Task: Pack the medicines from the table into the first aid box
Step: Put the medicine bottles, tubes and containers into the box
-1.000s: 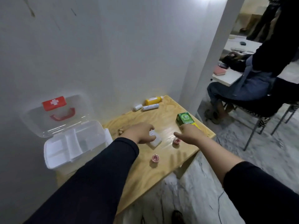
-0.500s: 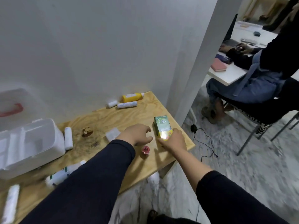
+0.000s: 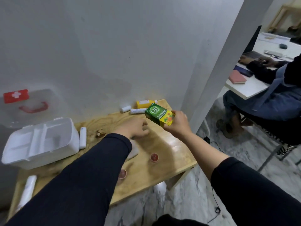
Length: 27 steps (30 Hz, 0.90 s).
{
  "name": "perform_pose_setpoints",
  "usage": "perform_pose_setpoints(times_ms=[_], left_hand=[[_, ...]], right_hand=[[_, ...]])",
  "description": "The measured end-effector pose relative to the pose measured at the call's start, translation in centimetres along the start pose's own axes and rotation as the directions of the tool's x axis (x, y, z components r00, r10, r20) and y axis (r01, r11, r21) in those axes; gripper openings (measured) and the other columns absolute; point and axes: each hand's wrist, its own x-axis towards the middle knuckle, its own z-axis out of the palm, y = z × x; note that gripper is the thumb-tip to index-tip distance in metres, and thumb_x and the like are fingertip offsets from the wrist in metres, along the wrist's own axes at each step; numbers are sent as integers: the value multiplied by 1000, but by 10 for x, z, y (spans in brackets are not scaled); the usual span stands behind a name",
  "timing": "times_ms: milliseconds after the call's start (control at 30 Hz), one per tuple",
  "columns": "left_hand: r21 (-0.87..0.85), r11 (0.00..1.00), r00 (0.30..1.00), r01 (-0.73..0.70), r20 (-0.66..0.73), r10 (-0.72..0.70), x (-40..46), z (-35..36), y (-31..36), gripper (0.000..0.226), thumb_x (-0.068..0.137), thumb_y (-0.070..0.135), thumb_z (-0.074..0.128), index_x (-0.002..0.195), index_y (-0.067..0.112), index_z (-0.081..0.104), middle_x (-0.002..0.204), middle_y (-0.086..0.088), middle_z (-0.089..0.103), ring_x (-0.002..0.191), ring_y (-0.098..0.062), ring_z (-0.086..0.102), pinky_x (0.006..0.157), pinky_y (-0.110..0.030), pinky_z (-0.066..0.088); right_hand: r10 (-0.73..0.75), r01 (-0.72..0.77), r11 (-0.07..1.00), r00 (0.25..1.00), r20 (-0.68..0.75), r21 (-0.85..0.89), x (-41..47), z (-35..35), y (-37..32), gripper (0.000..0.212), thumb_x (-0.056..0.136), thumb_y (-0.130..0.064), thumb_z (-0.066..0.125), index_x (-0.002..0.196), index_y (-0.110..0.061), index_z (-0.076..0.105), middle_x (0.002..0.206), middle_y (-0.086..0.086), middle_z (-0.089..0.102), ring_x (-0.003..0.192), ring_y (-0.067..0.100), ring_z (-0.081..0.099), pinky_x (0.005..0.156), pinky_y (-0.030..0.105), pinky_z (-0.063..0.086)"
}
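Head view. Counted on the wooden worktop (image 3: pixel 172 154): one yellow bottle (image 3: pixel 144 103) and two small white tubes (image 3: pixel 125 109) (image 3: pixel 138 110) by the far wall; one white tube (image 3: pixel 82 137) lying just beside the first aid box (image 3: pixel 71 141); one long white tube (image 3: pixel 26 191) at the near left edge; two small round red pots (image 3: pixel 154 157) (image 3: pixel 122 173); one flat white packet (image 3: pixel 132 150), partly hidden under the left forearm. One green and yellow carton (image 3: pixel 158 114) marked "OB herbal" is held clear above the worktop, tilted, gripped at its yellow end by the right hand (image 3: pixel 176 123). The left hand (image 3: pixel 136 128) is seen loosely curled, palm down, low over the worktop; nothing can be seen in it. The box is white, divided tray inside, its clear lid (image 3: pixel 29 108) raised against the wall, red cross label and red handle on it. A brown scrap (image 3: pixel 99 133) is noted near the box. Beyond a pillar (image 3: pixel 219 70), a seated person (image 3: pixel 273 98) is seen at another desk
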Motion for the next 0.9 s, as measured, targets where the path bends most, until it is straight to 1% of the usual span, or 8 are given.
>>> perform_pose_setpoints(times_ms=[167,300,400,500,667,800,833,900], left_hand=[[-46,987,979,155,-123,-160,-38,-34,-58,50,89,39,51,139,29,52,144,5,53,127,-22,52,99,-33,45],[-142,948,939,285,-158,-306,-76,-47,-123,53,90,38,54,141,25,48,146,0,50,131,-25,50,107,-37,42],[-169,921,908,350,-181,-378,-105,-47,-171,51,92,41,53,139,20,50,145,-3,51,129,-27,50,106,-40,42],[-185,895,877,407,-193,-439,-128,-42,-212,54,93,44,53,141,22,45,150,-2,43,132,-26,45,106,-39,40],[-127,899,876,419,-205,-437,-152,-29,-269,78,87,56,58,147,11,36,156,-8,32,142,-26,33,115,-41,30],[-59,899,884,435,-160,-439,-164,-17,-303,97,83,69,52,153,8,22,162,-9,16,150,-24,13,121,-41,17],[-67,898,888,435,-137,-440,-166,-14,-309,102,81,72,51,154,9,19,163,-9,13,151,-23,11,122,-41,15],[-87,902,895,423,-116,-431,-168,-7,-316,104,79,74,52,153,8,20,162,-10,18,149,-24,17,120,-40,17]], right_hand=[[-216,219,975,973,78,-26,6,6,-78,69,75,-27,70,137,-11,43,130,12,52,125,29,43,103,33,36],[-363,370,929,920,146,-24,2,27,-144,74,77,-29,72,141,-11,38,137,11,48,128,28,41,108,34,34],[-438,448,894,881,180,-14,-7,48,-187,76,77,-29,73,141,-10,37,138,12,46,129,28,40,109,35,33],[-504,524,851,831,235,-27,-16,73,-221,74,78,-30,73,139,-9,38,138,11,46,129,27,39,108,33,33],[-570,633,764,753,330,-125,-28,114,-262,77,78,-40,71,140,-9,38,136,9,49,125,26,41,106,34,36],[-562,670,707,727,395,-227,-33,142,-286,78,79,-43,68,140,-8,36,135,10,49,124,26,41,106,36,37],[-548,666,704,729,410,-245,-35,149,-290,78,79,-44,68,140,-8,36,134,10,49,124,26,40,105,37,37],[-517,655,709,735,438,-262,-37,162,-297,77,79,-43,69,139,-7,36,134,11,48,124,27,39,105,36,37]])
